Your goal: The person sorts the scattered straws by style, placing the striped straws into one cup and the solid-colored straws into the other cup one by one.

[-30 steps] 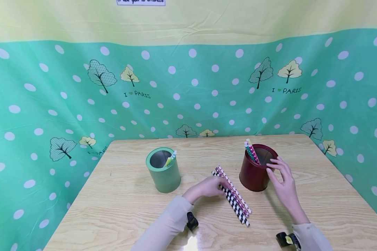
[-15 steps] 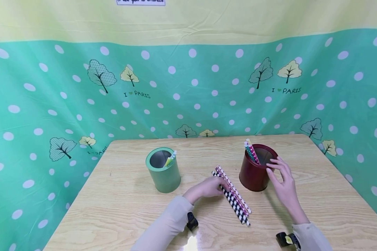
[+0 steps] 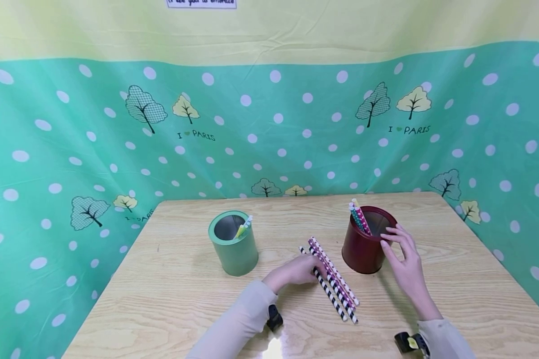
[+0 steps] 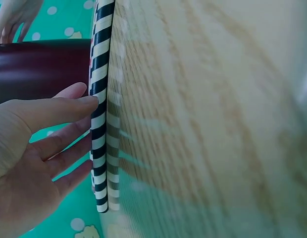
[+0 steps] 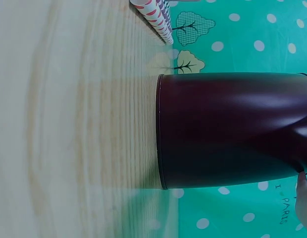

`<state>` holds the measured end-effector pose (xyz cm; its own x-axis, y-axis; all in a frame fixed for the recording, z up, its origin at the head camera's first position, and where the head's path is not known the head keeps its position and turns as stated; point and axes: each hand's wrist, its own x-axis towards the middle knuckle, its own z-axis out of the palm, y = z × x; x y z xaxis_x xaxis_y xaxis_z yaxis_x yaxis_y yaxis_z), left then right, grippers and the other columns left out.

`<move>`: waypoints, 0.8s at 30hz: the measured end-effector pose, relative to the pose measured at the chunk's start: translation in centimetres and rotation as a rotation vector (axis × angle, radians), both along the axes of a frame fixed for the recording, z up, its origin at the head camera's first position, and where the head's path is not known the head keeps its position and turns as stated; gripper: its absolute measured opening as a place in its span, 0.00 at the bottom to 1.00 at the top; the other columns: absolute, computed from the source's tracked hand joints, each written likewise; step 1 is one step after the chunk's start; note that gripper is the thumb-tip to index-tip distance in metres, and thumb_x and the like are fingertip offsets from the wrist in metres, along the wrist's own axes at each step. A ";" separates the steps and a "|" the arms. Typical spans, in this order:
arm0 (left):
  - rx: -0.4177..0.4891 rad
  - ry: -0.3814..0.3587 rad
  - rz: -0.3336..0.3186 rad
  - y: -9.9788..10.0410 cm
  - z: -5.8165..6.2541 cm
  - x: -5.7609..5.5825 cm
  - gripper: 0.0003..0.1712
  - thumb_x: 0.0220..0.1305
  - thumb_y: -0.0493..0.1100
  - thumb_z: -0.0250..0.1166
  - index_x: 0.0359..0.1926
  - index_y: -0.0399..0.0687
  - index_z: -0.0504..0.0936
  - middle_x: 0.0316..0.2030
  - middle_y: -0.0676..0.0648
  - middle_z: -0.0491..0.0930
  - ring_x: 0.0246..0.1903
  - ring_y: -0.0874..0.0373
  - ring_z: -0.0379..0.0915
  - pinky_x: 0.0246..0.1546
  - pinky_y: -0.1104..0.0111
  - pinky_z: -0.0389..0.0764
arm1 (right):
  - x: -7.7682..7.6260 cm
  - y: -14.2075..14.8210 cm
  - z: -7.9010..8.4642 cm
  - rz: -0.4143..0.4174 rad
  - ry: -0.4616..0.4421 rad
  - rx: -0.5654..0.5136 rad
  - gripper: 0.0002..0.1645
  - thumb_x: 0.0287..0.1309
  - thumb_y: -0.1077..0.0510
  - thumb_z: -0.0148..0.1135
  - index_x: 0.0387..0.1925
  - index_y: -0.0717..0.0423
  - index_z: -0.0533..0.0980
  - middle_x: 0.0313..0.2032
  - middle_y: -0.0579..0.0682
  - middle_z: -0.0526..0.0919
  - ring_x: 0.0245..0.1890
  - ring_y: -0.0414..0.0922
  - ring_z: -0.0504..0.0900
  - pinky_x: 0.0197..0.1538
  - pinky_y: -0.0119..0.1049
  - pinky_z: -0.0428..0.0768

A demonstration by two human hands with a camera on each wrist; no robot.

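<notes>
My left hand is over a small row of paper straws lying on the table, and its thumb and fingers pinch a black-and-white striped straw. In the left wrist view the thumb lies against that striped straw, the fingers on its far side. Beside it are another black-and-white straw, a purple one and a white straw with reddish dots. My right hand holds the rim of a dark red can on its right side. Several patterned straws stand in this can.
A green can stands upright to the left, with a few straws leaning at its right rim. The wooden table ends at a green dotted curtain behind.
My left hand has shifted slightly left, and one black-and-white straw has come away from its neighbour, leaving a gap. The right hand and both cans stay put.
</notes>
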<state>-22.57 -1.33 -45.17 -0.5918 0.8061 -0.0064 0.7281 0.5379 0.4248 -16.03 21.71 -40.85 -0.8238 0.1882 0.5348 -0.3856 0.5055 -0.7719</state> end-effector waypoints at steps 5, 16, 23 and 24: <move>-0.016 0.016 -0.005 0.0 -0.2 -0.1 0.12 0.45 0.31 0.65 0.32 0.49 0.82 0.34 0.56 0.80 0.38 0.67 0.72 0.44 0.81 0.66 | -0.1 0.2 -0.2 0.001 0.004 -0.005 0.12 0.54 0.68 0.54 0.42 0.67 0.74 0.50 0.40 0.68 0.62 0.33 0.53 0.64 0.44 0.51; -0.018 0.007 -0.025 0.1 -0.1 0.0 0.11 0.45 0.31 0.65 0.32 0.48 0.83 0.32 0.57 0.80 0.36 0.68 0.72 0.43 0.82 0.65 | 0.0 0.0 0.0 0.005 0.021 -0.002 0.11 0.54 0.70 0.54 0.41 0.69 0.73 0.51 0.63 0.69 0.62 0.33 0.53 0.64 0.41 0.51; -0.034 0.072 -0.052 0.1 -0.1 0.1 0.11 0.45 0.31 0.65 0.31 0.49 0.84 0.30 0.57 0.81 0.34 0.68 0.72 0.42 0.83 0.65 | 0.0 0.0 0.0 0.005 0.015 0.000 0.11 0.54 0.70 0.54 0.41 0.69 0.73 0.50 0.64 0.69 0.62 0.32 0.52 0.64 0.45 0.51; -0.039 0.082 -0.052 0.1 -0.2 0.1 0.11 0.45 0.31 0.65 0.31 0.50 0.84 0.29 0.57 0.80 0.34 0.68 0.71 0.42 0.83 0.64 | 0.0 0.0 0.0 0.003 0.014 0.000 0.11 0.54 0.69 0.54 0.41 0.69 0.73 0.50 0.63 0.69 0.62 0.32 0.52 0.64 0.45 0.51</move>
<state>-22.47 -1.27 -45.37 -0.5489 0.8359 0.0082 0.7871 0.5135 0.3419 -15.99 21.67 -40.81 -0.8169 0.1855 0.5462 -0.3981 0.5039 -0.7666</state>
